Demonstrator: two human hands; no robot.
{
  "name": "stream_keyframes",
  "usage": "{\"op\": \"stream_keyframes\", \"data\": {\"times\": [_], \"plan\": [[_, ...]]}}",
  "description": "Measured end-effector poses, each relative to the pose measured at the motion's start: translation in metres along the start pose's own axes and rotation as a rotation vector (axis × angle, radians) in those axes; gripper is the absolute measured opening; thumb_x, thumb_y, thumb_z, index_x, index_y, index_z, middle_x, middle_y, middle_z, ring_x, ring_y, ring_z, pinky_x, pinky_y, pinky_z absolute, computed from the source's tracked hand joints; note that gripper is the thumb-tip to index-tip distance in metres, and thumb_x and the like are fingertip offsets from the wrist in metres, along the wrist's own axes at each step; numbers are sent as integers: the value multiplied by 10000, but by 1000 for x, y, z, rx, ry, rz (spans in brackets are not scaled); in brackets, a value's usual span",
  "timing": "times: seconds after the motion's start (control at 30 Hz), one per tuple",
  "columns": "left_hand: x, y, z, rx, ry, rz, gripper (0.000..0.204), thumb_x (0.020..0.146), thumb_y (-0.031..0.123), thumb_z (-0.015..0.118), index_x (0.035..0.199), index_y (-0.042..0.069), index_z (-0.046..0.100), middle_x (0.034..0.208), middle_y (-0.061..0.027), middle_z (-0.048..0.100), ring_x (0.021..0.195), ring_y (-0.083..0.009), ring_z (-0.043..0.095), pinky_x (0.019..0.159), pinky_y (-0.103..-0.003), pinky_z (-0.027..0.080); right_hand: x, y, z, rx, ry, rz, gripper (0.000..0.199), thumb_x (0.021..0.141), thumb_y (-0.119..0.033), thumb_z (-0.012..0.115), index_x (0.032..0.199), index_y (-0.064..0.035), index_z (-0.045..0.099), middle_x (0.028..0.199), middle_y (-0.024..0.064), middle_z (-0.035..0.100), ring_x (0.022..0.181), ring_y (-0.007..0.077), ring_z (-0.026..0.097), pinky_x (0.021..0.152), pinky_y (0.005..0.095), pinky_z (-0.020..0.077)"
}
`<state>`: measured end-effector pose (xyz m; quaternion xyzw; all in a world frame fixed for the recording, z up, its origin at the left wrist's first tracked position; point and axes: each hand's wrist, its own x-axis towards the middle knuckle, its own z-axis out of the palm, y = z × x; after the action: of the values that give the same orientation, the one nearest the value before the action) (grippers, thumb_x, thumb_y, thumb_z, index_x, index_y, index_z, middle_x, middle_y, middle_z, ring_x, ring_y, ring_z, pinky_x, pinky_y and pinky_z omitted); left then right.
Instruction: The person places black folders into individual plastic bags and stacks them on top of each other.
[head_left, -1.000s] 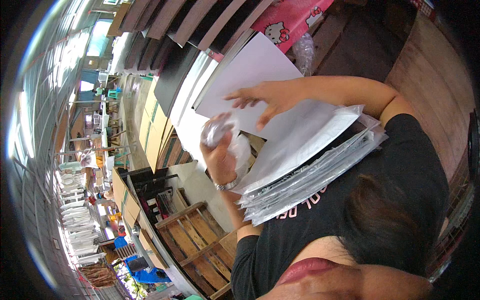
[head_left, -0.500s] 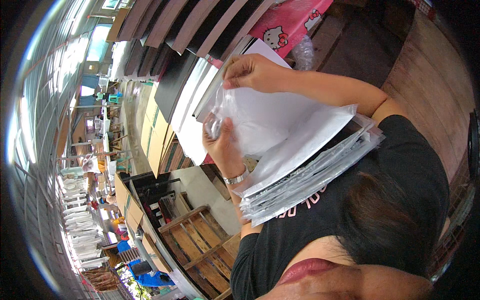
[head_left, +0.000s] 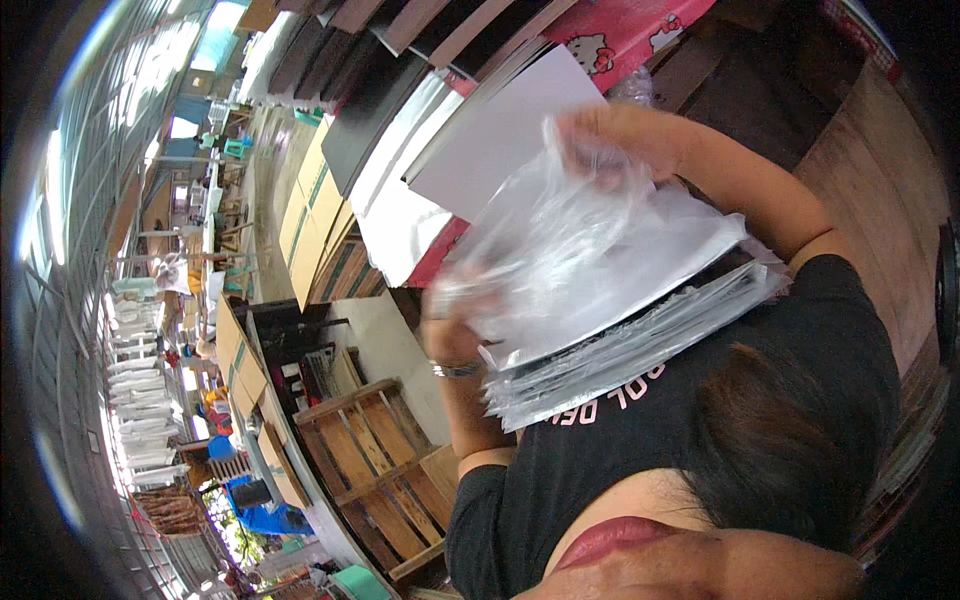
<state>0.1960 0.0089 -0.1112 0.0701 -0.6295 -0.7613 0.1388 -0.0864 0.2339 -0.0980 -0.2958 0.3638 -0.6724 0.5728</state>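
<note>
A clear plastic bag [head_left: 545, 235] is stretched between my two hands, crumpled and smeared by motion. My right hand [head_left: 615, 140] is closed on its upper edge. My left hand [head_left: 460, 315], with a metal watch at the wrist, is closed at the bag's lower left side; its fingers are blurred. Beneath the bag, a stack of plastic-wrapped flat pieces [head_left: 640, 345] leans against my black shirt, with a white sheet on top. Just beyond my hands is a flat light-grey board [head_left: 490, 150] on a pile of others.
Dark boards [head_left: 480, 35] are stacked at the far side, beside a pink printed cloth [head_left: 640, 40]. Flattened cardboard [head_left: 310, 215] stands to the left, near a wooden pallet [head_left: 375, 460]. Other people and tables appear in the distant hall.
Both hands have moved toward my body and farther apart, drawing the plastic bag off the grey board and over the wrapped stack. The bag is now spread wider.
</note>
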Motion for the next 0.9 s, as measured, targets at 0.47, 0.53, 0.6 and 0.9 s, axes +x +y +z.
{"op": "stream_keyframes", "data": {"times": [0.47,0.53,0.6,0.9], "plan": [[37,5,6,-214,163,-76,323,842,219,525,1082,2,535,962,-144,632,766,-239,628,681,-389,522,-23,-19,-24,-1050,-191,75,297,799,-316,675,931,-56,619,768,34,634,746,106,598,683,287,483],[13,-48,-60,-65,-5,-154,333,844,240,525,1087,14,538,969,-160,622,751,-245,623,686,-395,518,-16,-12,-37,-655,-29,-179,290,797,-281,684,963,-53,618,836,36,637,758,114,600,700,286,484],[28,-32,-15,417,-119,-277,330,861,242,529,1097,11,538,932,-142,606,717,-241,613,662,-386,508,-18,-17,-25,98,216,-566,275,852,-284,621,1014,-63,595,847,29,626,806,114,601,737,271,491],[43,-9,-11,-467,223,131,525,690,242,556,1108,-74,516,1099,-200,570,1006,-318,583,885,-466,483,-23,-20,-51,-434,-241,-18,512,759,-308,702,1161,-41,531,955,54,606,769,115,589,704,270,490]]}}
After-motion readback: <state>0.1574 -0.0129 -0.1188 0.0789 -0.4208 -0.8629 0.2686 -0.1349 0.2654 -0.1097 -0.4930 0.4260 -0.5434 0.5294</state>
